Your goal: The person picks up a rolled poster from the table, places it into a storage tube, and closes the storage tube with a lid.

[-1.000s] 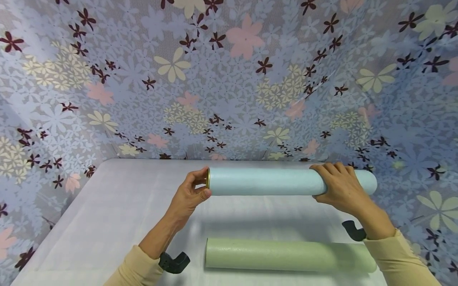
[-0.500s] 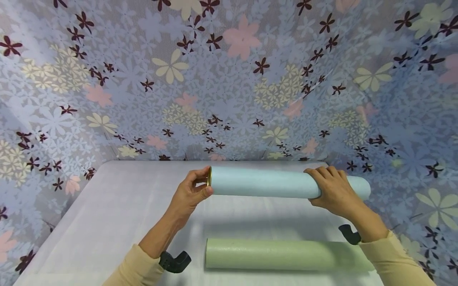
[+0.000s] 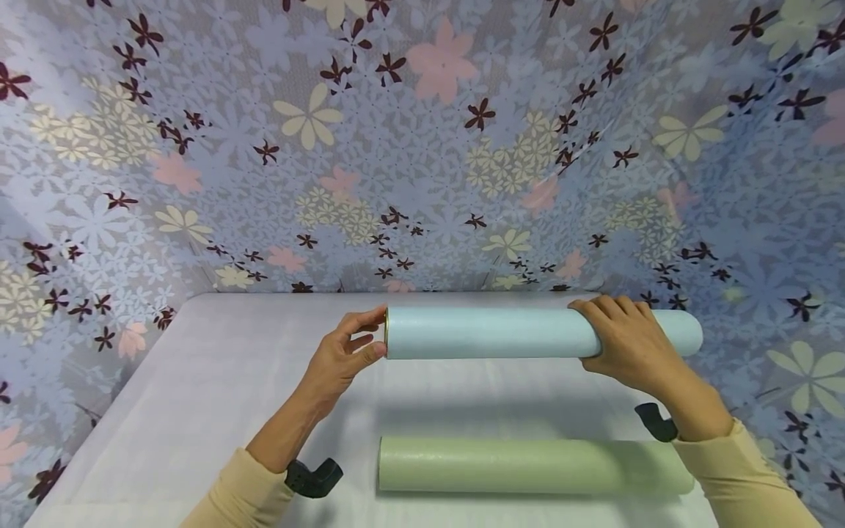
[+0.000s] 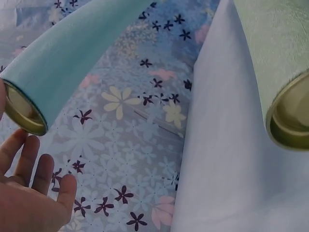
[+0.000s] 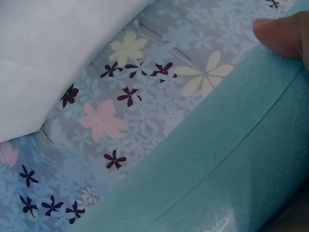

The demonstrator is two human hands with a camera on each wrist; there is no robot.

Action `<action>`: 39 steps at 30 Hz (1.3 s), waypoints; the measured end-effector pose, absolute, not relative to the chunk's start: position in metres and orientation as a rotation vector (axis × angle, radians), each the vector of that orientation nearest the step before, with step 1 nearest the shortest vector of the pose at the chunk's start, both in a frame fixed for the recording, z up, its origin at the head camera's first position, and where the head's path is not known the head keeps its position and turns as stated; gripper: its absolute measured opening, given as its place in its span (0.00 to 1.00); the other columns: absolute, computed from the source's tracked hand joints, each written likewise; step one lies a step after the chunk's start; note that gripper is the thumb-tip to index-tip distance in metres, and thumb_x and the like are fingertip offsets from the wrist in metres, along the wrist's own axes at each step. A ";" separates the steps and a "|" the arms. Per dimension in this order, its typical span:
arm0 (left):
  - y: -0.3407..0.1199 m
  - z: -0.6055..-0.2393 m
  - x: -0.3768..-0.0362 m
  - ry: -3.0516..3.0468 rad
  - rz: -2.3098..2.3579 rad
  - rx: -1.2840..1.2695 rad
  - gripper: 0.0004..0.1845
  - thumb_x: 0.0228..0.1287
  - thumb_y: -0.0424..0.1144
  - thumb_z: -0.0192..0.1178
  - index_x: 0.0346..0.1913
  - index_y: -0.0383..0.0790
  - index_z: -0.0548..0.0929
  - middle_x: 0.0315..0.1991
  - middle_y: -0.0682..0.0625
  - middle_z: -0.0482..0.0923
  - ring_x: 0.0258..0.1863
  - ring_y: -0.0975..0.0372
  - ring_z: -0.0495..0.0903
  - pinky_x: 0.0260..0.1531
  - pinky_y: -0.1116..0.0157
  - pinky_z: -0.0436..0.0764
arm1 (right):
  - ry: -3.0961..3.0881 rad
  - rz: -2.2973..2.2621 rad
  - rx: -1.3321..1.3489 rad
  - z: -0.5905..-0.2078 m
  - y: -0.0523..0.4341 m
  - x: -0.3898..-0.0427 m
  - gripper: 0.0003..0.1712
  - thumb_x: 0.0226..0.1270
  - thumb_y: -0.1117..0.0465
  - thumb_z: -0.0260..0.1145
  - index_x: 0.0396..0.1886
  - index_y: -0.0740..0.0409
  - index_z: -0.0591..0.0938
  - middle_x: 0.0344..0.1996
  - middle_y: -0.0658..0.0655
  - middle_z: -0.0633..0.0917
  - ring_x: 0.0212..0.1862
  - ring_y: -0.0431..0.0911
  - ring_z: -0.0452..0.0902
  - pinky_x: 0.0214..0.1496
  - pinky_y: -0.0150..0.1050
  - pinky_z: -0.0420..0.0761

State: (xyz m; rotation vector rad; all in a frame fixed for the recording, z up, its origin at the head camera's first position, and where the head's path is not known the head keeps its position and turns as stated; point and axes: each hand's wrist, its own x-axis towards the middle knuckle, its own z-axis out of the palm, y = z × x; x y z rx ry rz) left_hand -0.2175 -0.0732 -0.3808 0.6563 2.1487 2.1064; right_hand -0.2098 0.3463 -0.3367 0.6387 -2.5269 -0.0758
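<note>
A pale blue cylindrical tube (image 3: 488, 334) is held level above the white table (image 3: 198, 411), across the head view. My right hand (image 3: 627, 341) grips it from above near its rounded right end; in the right wrist view the thumb (image 5: 280, 36) lies along the tube. At the other end, a gold metal rim (image 4: 24, 113) surrounds a recessed end. My left hand (image 3: 343, 352) is there with its thumb and fingertips right at the rim; the left wrist view shows its fingers spread and fairly straight, one touching the rim's lower edge.
A light green tube (image 3: 528, 466) lies on the table in front of the blue one, its left end also gold-rimmed in the left wrist view. Floral-patterned fabric (image 3: 422, 147) hangs behind the table and at its sides.
The left hand has drawn back slightly left, its thumb coming off the tube's side to the rim. The tube's right end dipped and swung in, then came back out level with the right hand.
</note>
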 end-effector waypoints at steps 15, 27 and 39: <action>-0.075 -0.386 -0.218 2.394 2.001 0.780 0.27 0.63 0.39 0.60 0.66 0.53 0.70 0.56 0.51 0.70 0.61 0.57 0.66 0.65 0.47 0.61 | -2.591 -0.119 0.622 -0.333 0.340 -0.210 0.49 0.29 0.56 0.82 0.58 0.55 0.71 0.49 0.63 0.77 0.50 0.62 0.70 0.45 0.57 0.66; -0.080 -0.393 -0.219 2.433 1.928 0.774 0.28 0.63 0.42 0.60 0.67 0.55 0.68 0.60 0.51 0.69 0.65 0.55 0.64 0.67 0.46 0.58 | -2.621 -0.111 0.629 -0.338 0.338 -0.209 0.47 0.31 0.55 0.81 0.58 0.54 0.71 0.47 0.62 0.77 0.50 0.62 0.70 0.46 0.58 0.67; -0.079 -0.375 -0.220 2.813 1.696 0.955 0.34 0.58 0.45 0.65 0.68 0.50 0.65 0.64 0.45 0.64 0.62 0.52 0.61 0.61 0.44 0.63 | -2.687 -0.124 0.618 -0.345 0.340 -0.213 0.45 0.33 0.55 0.80 0.57 0.53 0.72 0.47 0.62 0.79 0.50 0.61 0.71 0.46 0.59 0.68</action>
